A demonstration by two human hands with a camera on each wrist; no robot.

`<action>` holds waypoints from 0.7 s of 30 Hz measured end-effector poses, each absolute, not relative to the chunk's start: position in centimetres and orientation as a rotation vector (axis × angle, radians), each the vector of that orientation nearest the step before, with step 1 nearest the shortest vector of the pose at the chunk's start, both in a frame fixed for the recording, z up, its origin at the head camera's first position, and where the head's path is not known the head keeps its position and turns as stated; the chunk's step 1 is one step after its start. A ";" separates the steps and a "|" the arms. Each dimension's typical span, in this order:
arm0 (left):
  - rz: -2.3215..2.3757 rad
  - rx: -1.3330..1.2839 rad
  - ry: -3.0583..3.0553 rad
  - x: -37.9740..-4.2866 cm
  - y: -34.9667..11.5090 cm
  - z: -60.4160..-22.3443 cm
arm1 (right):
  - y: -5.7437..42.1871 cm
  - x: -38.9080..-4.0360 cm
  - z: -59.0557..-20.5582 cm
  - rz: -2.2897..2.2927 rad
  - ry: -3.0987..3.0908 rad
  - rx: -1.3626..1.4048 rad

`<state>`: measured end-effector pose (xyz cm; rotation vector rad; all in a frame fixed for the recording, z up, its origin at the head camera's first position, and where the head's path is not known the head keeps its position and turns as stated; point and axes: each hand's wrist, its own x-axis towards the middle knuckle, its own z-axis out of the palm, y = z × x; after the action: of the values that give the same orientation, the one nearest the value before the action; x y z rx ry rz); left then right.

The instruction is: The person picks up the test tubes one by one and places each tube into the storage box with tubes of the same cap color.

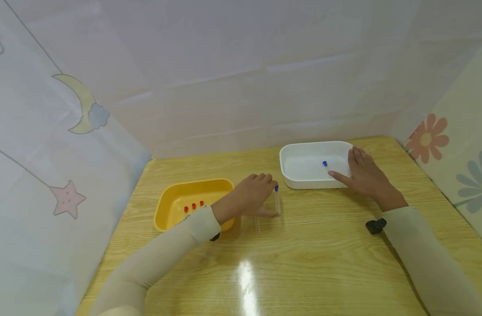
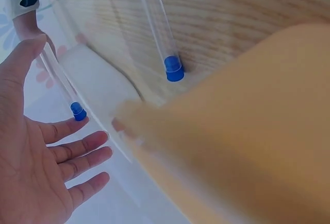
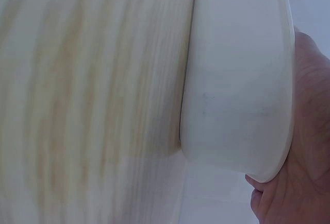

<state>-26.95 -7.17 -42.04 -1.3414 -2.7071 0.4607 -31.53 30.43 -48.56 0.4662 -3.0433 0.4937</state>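
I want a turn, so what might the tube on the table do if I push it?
The tube would probably roll, being round and on its side. It looks stiff, since it's straight. Its smooth, clear sides may feel slippery.

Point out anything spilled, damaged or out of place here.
No spill or damage shows. The blue-capped tube lying on the table seems slightly misplaced: the red-capped tubes are in the yellow tray, and another tube is in the white tray.
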 end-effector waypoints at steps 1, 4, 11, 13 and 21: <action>0.448 -1.343 -2.705 -27.1 -7.1 -42.0 | 30.4 -31.5 -48.6 0.496 -3.042 0.467; 0.423 -1.342 -2.693 -27.4 -6.9 -41.9 | 30.4 -31.5 -48.5 0.506 -3.039 0.473; 0.363 -1.333 -2.676 -28.2 -6.4 -41.4 | 30.4 -31.5 -48.7 0.505 -3.030 0.484; 0.363 -1.329 -2.686 -28.3 -6.2 -41.1 | 30.5 -31.6 -48.7 0.500 -3.030 0.484; 0.396 -1.329 -2.685 -28.9 -5.5 -40.0 | 30.5 -31.5 -48.7 0.494 -3.028 0.484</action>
<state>-28.90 -5.54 -40.00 -1.3289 -2.6855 0.3959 -31.52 30.52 -48.74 0.4839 -3.0282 0.4936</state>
